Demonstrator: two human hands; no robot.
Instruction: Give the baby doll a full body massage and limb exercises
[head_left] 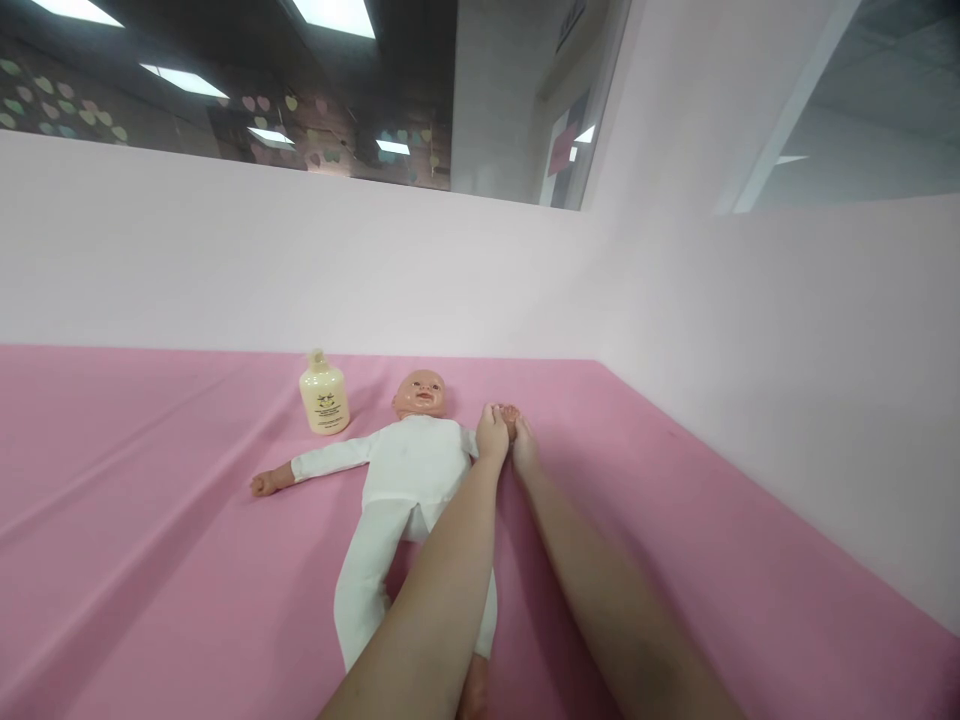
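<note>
Pink sheet (150,520) covers surface; wide open room toward left edge, pale wall close along back and right edges. Left hand (492,435) and right hand (523,446) meet near back right corner, both closed around doll's small hand (508,414). Doll (409,470) lies face up mid-surface in white suit, other arm stretched left. Cream bottle (324,395) upright beside its head.

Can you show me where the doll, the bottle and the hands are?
doll (412,462), head view, on its white chest.
bottle (324,400), head view, on its cream body.
left hand (492,433), head view, on its back.
right hand (523,445), head view, on its back.
</note>
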